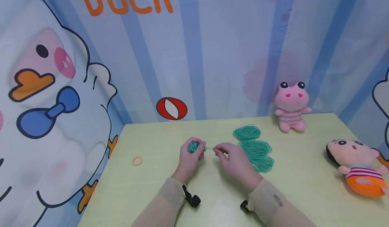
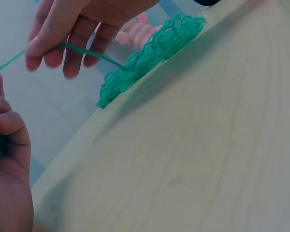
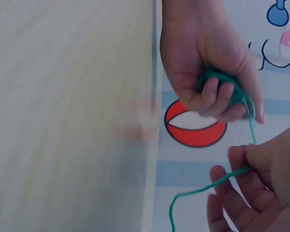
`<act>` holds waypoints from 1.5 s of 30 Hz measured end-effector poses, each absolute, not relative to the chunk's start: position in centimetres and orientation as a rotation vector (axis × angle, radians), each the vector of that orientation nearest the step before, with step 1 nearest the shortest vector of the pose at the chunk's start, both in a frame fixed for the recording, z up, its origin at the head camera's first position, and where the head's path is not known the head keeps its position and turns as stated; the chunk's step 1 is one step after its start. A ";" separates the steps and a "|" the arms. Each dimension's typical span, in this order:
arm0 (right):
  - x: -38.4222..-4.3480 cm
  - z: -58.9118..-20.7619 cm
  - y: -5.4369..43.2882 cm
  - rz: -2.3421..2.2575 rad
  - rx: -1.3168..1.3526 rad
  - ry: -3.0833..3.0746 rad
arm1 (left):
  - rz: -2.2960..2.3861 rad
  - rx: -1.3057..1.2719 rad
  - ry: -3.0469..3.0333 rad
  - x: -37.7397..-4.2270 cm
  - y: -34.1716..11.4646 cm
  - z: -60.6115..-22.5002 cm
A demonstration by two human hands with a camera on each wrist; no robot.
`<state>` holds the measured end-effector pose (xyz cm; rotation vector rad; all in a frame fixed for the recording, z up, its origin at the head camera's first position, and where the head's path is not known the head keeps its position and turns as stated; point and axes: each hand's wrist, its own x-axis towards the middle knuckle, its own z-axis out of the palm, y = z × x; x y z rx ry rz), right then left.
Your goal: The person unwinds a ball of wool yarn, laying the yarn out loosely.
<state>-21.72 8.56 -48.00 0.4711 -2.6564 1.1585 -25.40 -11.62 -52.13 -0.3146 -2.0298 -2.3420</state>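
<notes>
My left hand (image 1: 189, 157) grips a small ball of green yarn (image 1: 193, 147), its fingers curled round it. In the right wrist view, the wound yarn (image 3: 221, 84) shows between the palm and fingers. My right hand (image 1: 234, 161) pinches the green strand (image 1: 209, 148) between thumb and forefinger, a short way right of the ball. From that pinch the strand runs on to a loose heap of green yarn (image 1: 255, 151) on the table, seen in the left wrist view as looped piles (image 2: 154, 50). Part of the heap lies behind my right hand in the head view.
An orange ring (image 1: 137, 160) lies on the pale table (image 1: 109, 193) at the left. A pink plush frog (image 1: 291, 105) sits at the back right. Another plush doll (image 1: 358, 168) lies by the right edge. Printed cloth walls (image 1: 218, 68) stand behind and at the sides.
</notes>
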 end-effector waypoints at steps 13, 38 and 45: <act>-19.9 -48.0 14.4 1.135 0.367 -2.419 | -2.323 -0.242 -2.047 -25.0 -11.6 -51.7; -19.9 -50.0 24.6 1.257 0.215 -2.517 | -2.164 -0.081 -2.033 -25.0 -11.9 -51.5; -20.0 -50.2 26.6 1.162 0.153 -2.737 | -2.183 -0.049 -1.970 -24.9 -12.0 -51.4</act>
